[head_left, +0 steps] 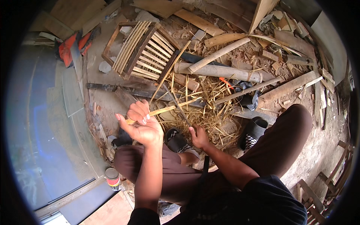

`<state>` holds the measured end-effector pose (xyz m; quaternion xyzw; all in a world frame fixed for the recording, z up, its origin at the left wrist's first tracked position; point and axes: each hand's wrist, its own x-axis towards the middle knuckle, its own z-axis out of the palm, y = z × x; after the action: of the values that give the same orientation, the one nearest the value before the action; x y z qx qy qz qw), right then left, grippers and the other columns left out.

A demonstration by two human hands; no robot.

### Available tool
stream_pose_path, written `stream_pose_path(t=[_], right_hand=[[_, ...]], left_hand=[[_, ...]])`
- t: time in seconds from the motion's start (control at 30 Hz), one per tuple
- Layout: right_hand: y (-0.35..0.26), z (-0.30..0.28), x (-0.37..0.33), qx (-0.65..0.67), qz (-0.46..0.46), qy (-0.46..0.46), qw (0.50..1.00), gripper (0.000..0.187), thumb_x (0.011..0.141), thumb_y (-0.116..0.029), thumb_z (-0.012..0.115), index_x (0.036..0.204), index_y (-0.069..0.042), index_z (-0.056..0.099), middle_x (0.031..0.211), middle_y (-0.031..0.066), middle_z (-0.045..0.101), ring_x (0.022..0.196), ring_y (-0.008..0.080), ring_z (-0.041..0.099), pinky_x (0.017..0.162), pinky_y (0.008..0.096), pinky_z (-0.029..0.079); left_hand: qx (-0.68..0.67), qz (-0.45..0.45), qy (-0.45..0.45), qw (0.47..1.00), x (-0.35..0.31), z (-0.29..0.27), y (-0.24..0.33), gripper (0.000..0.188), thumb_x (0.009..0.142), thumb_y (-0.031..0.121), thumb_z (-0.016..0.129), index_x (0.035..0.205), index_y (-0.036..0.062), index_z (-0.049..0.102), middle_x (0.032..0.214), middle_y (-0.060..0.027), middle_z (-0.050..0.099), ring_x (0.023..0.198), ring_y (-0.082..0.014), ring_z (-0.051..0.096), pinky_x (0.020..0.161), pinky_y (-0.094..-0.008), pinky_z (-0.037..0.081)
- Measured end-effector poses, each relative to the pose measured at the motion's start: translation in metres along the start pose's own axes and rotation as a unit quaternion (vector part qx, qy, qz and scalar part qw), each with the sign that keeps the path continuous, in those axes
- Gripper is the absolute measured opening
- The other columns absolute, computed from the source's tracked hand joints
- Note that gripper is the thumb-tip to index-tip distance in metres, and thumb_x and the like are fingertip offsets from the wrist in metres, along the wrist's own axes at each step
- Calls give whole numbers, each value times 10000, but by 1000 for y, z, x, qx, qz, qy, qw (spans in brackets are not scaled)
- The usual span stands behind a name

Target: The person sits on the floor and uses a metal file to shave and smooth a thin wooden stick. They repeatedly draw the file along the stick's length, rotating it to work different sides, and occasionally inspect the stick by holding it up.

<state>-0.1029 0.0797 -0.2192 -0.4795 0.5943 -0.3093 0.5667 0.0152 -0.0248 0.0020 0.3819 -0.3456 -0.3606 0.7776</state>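
A yellowish strip of split bamboo or wood [168,109] lies across my left hand [141,122]. The fingers of that hand curl round the strip, with the thumb pointing out to the left. My right hand [199,137] is closed on the handle end of a long dark blade [177,105], which looks like a machete or long knife. The blade points up and left, crossing the strip just right of my left hand. Beneath both lies a heap of curly shavings [213,116]. My right fingers hide the handle.
A slatted wooden frame [150,52] stands ahead, left of centre. Beyond the shavings lie a thick bamboo pole [221,72], planks [288,88] and wood scraps. A can [112,177] stands lower left, beside a blue-grey sheet [48,123]. My sandalled feet flank the shavings.
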Motion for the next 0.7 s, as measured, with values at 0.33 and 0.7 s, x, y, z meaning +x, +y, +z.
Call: stream_pose_path(t=[0.33, 0.7], right_hand=[[23, 7, 4, 45, 30, 23, 998, 664, 1052, -521, 449, 873, 87, 645, 670, 265, 614, 644, 416, 622, 635, 515, 452], [44, 1, 21, -4, 127, 28, 992, 776, 1039, -608, 400, 794, 81, 660, 643, 260, 613, 641, 427, 627, 668, 526, 474]], left_hand=[[-17, 5, -6, 1000, -2, 12, -3, 636, 1079, 466, 370, 532, 149, 309, 553, -7, 283, 582, -141, 271, 663, -309, 271], [-37, -11, 10, 999, 6, 6, 0, 634, 1083, 466, 353, 539, 144, 304, 546, -14, 277, 565, -145, 268, 684, -322, 294]])
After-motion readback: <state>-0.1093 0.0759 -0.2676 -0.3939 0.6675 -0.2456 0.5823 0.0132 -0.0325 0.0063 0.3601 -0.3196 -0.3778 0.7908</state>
